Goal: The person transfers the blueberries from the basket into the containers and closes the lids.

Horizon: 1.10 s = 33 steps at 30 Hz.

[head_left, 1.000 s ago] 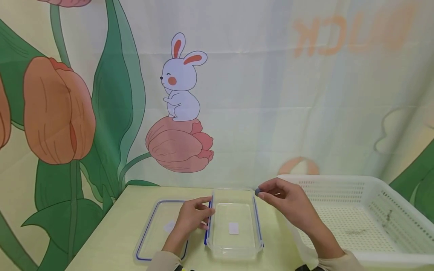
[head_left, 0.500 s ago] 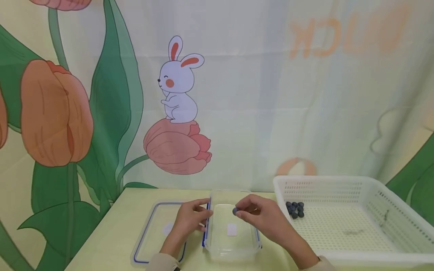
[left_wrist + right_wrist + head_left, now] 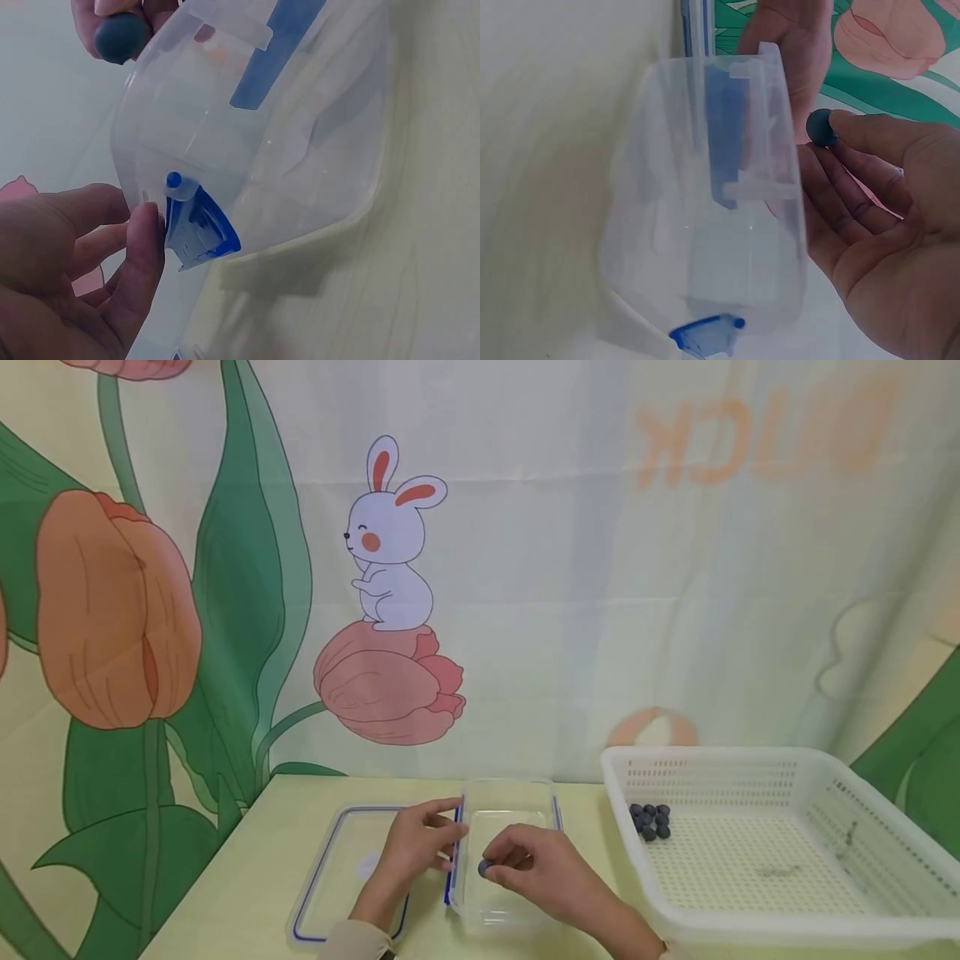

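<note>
My right hand pinches a blueberry between thumb and fingertips, over the clear plastic food container. In the right wrist view, the held blueberry is just beyond the container's rim. My left hand holds the container's left side, thumb and fingers at the rim. Seen from the left wrist, the thumb of the left hand lies next to a blue clip that hangs unfastened. The right hand hides part of the container's interior.
A clear lid with a blue seal lies left of the container, partly under the left arm. A white perforated basket stands to the right, with several blueberries in its left corner. A printed curtain hangs behind the table.
My right hand has carried the blueberry left and nearer, from the container's far right corner to over its left part. The left hand stays at the container's left side.
</note>
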Motion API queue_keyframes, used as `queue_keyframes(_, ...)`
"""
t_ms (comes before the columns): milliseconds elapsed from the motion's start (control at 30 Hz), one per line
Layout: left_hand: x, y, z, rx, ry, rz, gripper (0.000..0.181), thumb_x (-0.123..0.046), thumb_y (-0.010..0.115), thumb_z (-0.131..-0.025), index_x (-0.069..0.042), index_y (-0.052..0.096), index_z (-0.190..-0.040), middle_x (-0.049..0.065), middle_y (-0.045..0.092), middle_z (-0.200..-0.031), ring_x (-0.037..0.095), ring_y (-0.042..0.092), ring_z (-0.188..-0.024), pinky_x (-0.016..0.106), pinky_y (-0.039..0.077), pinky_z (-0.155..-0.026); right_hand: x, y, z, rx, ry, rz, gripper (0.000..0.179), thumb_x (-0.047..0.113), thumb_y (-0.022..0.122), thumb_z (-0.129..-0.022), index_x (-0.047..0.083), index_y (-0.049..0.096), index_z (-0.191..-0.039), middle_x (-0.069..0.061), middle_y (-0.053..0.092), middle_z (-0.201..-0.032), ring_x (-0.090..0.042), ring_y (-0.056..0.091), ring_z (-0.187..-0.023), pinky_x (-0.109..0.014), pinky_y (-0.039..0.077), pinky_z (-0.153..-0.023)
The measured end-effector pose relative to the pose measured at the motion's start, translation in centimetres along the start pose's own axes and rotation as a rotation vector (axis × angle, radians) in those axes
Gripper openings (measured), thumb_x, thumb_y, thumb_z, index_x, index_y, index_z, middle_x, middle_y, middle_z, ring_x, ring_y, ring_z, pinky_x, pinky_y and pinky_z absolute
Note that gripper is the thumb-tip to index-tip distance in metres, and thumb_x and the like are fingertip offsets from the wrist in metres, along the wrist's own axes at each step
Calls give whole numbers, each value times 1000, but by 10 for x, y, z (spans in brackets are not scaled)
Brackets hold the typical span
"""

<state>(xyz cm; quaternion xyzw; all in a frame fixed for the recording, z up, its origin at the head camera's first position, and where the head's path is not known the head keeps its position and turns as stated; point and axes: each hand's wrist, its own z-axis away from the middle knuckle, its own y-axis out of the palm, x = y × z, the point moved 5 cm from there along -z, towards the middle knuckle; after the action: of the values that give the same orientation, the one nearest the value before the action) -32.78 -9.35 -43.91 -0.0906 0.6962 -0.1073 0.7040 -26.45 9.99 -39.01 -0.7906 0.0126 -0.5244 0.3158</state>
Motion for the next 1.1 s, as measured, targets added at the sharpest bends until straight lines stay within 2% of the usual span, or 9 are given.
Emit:
queue_keyframes(200,-3,-1,1,8,21,16,49,-9,80,-94,-5,68,-141,12,69,-98,19,69,-72,33,65,-59,-5,12,-2,42,11,-13,6,12,80,-97,9,76,-101,6,75,-97,-9,71,-84,-24,61,-77)
queue_keyframes(633,-5,-1,1,6,31,4,48,-8,79,-95,-4,68,-142,12,69,-99,19,69,-73,33,65,-59,-7,20,-1,54,2,17,6,10,80,-96,8,76,-99,6,75,-93,-8,70,-82,-23,60,-73)
queue_keyframes(900,-5,-1,2,1,35,0,49,-9,80,-95,-4,68,-142,12,69,-100,19,70,-73,33,65,-59,-5,14,-2,41,-6,45,6,11,80,-96,10,75,-99,5,74,-96,-9,71,-84,-24,60,-76)
queue_keyframes(1100,-4,0,4,4,30,12,48,-8,80,-95,-4,68,-141,12,69,-99,19,69,-72,33,65,-58,3,0,0,1,-18,65,8,15,80,-97,9,75,-101,4,74,-98,-11,71,-86,-27,61,-79)
